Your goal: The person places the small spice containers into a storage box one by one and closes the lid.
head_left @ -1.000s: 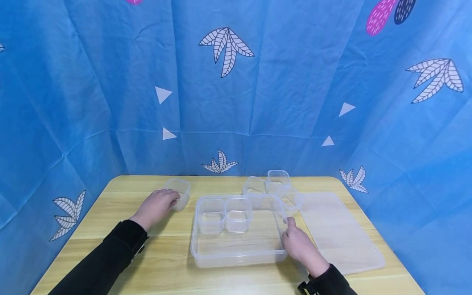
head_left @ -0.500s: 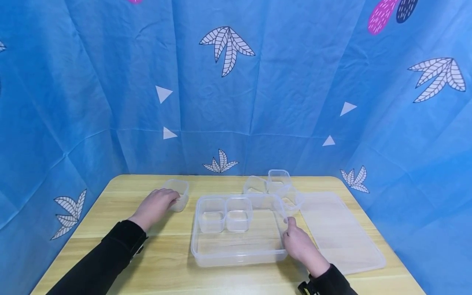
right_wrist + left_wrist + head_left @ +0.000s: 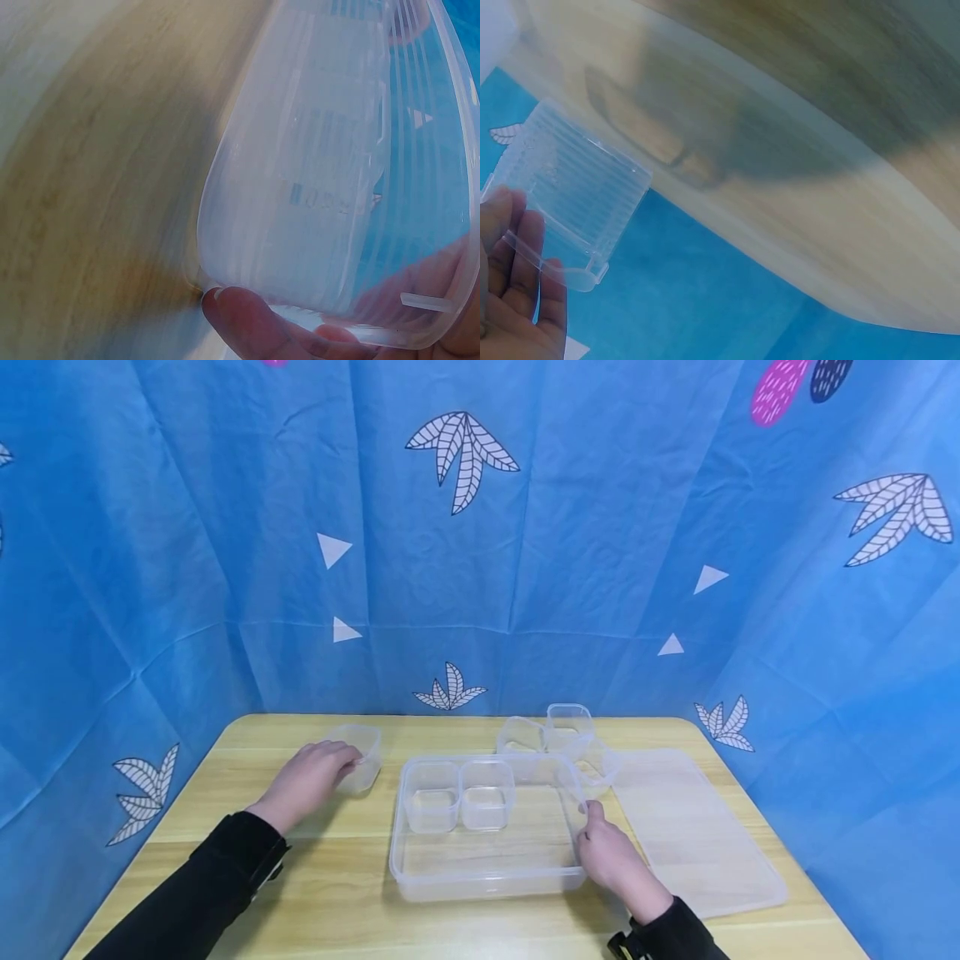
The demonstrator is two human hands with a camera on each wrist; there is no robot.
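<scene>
I see the left hand (image 3: 306, 781) pinching a cup (image 3: 585, 176), just nudged toward the left edge of the table (image 3: 345, 893), perhaps unlifted, outside the box (image 3: 491, 887) the right hand (image 3: 612, 855) grips.

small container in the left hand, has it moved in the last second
Yes, slightly left: the small container, with the left hand, sits nearer the left edge of the fixed table.

Smooth, clear plastic before you
Your square tub (image 3: 577, 176) and rectangular container (image 3: 491, 885) look glossy, the lid (image 3: 697, 831) matt, the tabletop (image 3: 330, 885) wood-grained, the curtain (image 3: 585, 543) creased cloth.
</scene>
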